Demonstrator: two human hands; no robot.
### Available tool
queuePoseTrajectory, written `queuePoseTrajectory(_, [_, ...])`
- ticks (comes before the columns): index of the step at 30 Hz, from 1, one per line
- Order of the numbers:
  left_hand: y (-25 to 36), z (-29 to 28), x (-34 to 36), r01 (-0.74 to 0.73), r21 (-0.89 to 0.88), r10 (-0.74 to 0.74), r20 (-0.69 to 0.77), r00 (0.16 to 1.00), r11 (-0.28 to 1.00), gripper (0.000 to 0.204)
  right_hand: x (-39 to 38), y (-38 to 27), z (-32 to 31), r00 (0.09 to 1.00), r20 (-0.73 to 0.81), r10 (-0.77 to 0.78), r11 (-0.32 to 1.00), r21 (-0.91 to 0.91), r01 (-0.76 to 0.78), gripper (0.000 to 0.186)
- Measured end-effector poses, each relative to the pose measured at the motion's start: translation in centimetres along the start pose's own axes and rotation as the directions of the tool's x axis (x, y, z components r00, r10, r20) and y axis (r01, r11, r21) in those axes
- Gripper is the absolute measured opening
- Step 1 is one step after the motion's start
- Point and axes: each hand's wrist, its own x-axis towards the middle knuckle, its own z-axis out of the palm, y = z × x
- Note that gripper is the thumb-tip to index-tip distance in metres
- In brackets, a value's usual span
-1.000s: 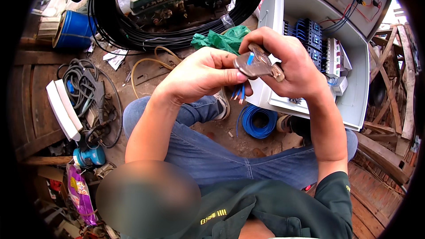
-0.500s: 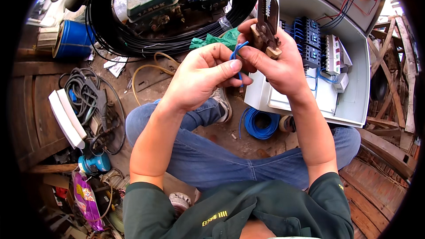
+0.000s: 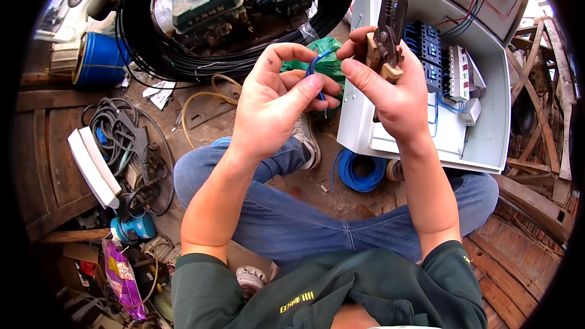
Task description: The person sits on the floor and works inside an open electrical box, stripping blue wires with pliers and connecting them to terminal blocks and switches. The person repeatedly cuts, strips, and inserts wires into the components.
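Between the thumb and fingers of my left hand (image 3: 277, 88) a short piece of blue wire (image 3: 312, 68) is pinched, its upper end bent to the right. My right hand (image 3: 390, 88) is closed round the pale handles of a wire stripper (image 3: 389, 30), whose dark toothed jaws point up. The right thumb and fingertips are apart from the wire. Behind the hands lies crumpled green plastic (image 3: 329, 55). To the right stands an open grey electrical box (image 3: 420, 146), with contactors (image 3: 430, 55) and a row of white breakers (image 3: 459, 73) inside.
A coil of blue wire (image 3: 359, 172) lies on the ground by my legs. Beyond are a large black cable coil (image 3: 244, 66), a green engine (image 3: 207, 3) and a blue drum (image 3: 102, 58). Grey cables (image 3: 122, 128) lie at left; wooden planks (image 3: 530, 189) are at right.
My right hand has let go of the blue wire and moved right with the wire stripper. My left hand keeps the wire and has shifted slightly left.
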Motion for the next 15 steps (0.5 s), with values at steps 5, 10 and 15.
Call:
queuePoseTrajectory(5, [-0.8,0.9,-0.1,-0.013,-0.054,0.01,-0.053,0.999,0.998,0.022,-0.7,-0.6,1.0,0.985,0.022,-0.172,0.94,-0.294,0.171,0.035])
queuePoseTrajectory(10, [-0.6,0.7,0.0,-0.053,0.145,0.055,-0.015,0.998,0.988,0.021,-0.5,-0.4,1.4,0.99,-0.049,-0.134,0.969,-0.215,0.12,0.028])
queuePoseTrajectory(15, [-0.1,0.0,0.0,0.078,0.151,-0.084,0.031,0.996,0.985,0.022,-0.2,0.0,1.1,0.988,-0.064,-0.141,0.98,-0.153,0.129,0.024])
